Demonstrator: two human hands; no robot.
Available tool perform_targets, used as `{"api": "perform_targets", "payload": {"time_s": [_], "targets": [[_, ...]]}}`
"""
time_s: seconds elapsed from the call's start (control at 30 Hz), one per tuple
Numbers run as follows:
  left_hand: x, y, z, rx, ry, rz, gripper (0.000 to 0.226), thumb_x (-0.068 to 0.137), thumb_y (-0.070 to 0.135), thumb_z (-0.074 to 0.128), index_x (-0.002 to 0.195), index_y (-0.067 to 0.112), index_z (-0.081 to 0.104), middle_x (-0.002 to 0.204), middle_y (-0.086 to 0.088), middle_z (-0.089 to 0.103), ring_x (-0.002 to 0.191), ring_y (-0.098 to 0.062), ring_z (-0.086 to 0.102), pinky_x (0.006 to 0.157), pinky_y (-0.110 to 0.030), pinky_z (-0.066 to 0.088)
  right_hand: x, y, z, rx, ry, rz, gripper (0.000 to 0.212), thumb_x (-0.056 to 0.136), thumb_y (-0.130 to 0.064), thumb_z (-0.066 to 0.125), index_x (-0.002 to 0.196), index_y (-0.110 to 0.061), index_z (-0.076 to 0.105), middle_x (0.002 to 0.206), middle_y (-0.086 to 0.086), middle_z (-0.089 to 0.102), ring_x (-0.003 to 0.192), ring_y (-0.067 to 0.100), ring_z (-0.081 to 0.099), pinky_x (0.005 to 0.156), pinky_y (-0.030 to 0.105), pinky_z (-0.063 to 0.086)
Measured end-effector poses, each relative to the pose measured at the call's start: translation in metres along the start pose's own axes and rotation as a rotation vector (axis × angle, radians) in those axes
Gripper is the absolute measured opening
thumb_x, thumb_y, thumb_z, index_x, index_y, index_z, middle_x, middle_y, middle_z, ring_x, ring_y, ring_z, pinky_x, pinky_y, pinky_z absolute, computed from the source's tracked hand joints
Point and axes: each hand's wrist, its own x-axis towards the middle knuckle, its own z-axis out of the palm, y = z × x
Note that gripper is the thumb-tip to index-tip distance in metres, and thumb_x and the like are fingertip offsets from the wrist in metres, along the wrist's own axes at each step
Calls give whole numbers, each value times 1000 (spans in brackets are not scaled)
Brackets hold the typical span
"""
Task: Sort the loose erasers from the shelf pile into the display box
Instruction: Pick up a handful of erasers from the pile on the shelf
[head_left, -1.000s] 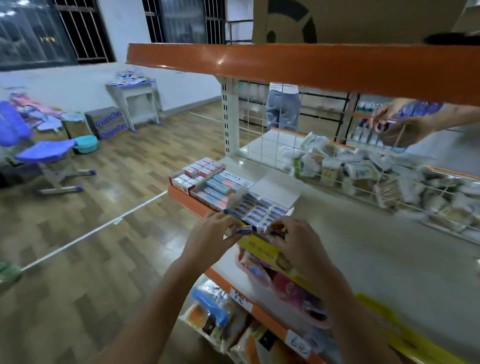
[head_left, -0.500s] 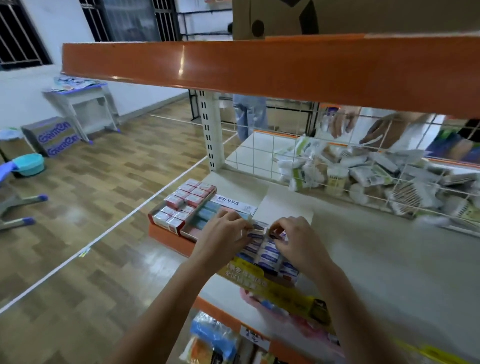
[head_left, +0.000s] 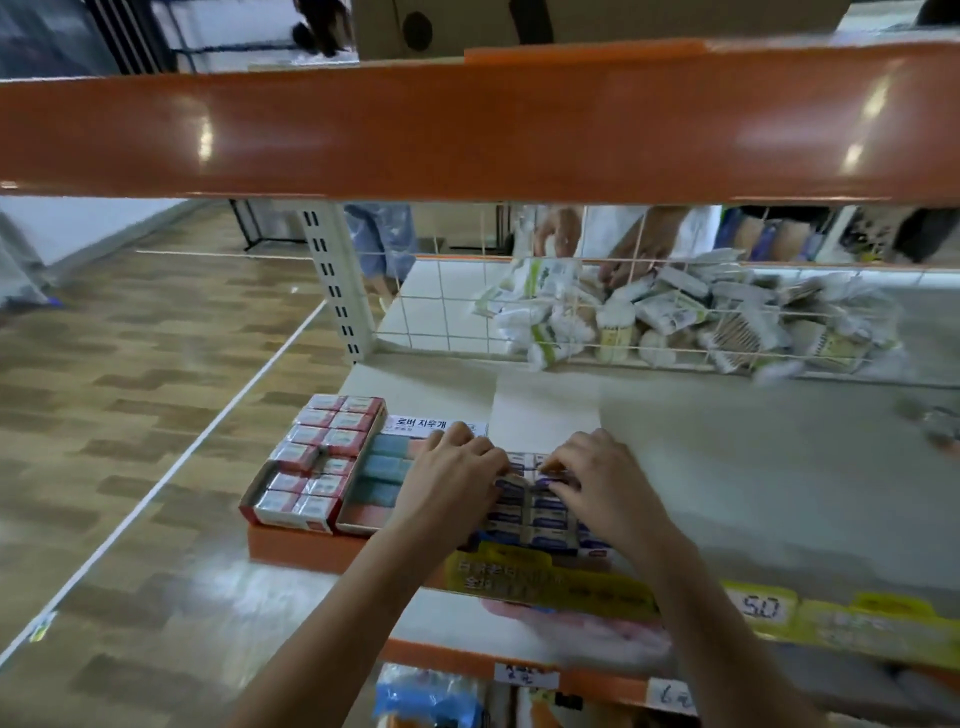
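Nearest, below the shelf edge, yellow price tags (head_left: 758, 605) hang on the orange lip, one marked 50, with bagged goods (head_left: 428, 693) on the level under it. Two bare forearms reach up from there onto the pale shelf (head_left: 753, 467).

The left hand (head_left: 449, 480) lies palm down over the left side of the display box (head_left: 540, 512), fingers (head_left: 480, 449) curled and close together, tips pressing on the blue-and-white erasers (head_left: 545, 517) packed in rows inside. The right hand (head_left: 597, 480) sits just beside it on the box's right side, its fingers bent and bunched, tips touching the top row of erasers; whether it pinches one I cannot tell, as motion blur hides the tips.

Just left of the box stand a tray of teal erasers (head_left: 387, 470) and a box of red-labelled erasers (head_left: 317, 460), touching each other at the shelf corner.

Farther back, behind a wire grid (head_left: 457, 301), a heap of white packets (head_left: 665, 317) lies, with another person's hands (head_left: 558, 228) over it. An orange shelf beam (head_left: 467, 130) crosses overhead.
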Motion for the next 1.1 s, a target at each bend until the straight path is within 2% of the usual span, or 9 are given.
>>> {"api": "perform_targets", "payload": {"time_s": [0.17,0.47,0.77,0.93,1.1], "targets": [[7,-3,1,4,-24,-18,25,94,35,46,113,25,57,119,7,57,114,-18,39,91,-31,27,-4,-6,-2,21,13,58,17,89,-29,59,104,-27,66,104,-7,59,101,13,46,88,26,36],[16,-2,0,28,-19,-14,15,91,29,50,103,24,57,107,3,62,106,-21,44,84,-32,29,-7,-12,-1,19,37,132,15,89,-24,59,103,-24,65,103,-6,59,100,14,46,87,26,36],[17,-1,-1,98,-44,28,17,94,29,48,99,21,61,104,2,61,102,-22,45,84,-35,29,-2,-18,-4,-29,-13,146,17,91,-26,56,106,-22,63,108,-4,58,105,14,46,91,26,37],[36,0,-13,36,-35,105,29,95,39,45,114,23,60,116,1,60,113,-21,46,92,-35,32,0,-16,-28,-55,-56,165,26,92,-26,54,117,-21,58,119,-2,56,113,16,43,96,29,33],[73,42,-13,-31,-19,301,32,95,43,43,119,26,55,119,0,57,114,-22,46,94,-35,35,-22,11,-59,-152,-31,284,35,92,-22,55,127,-20,52,129,0,48,121,18,42,98,29,34]]}}
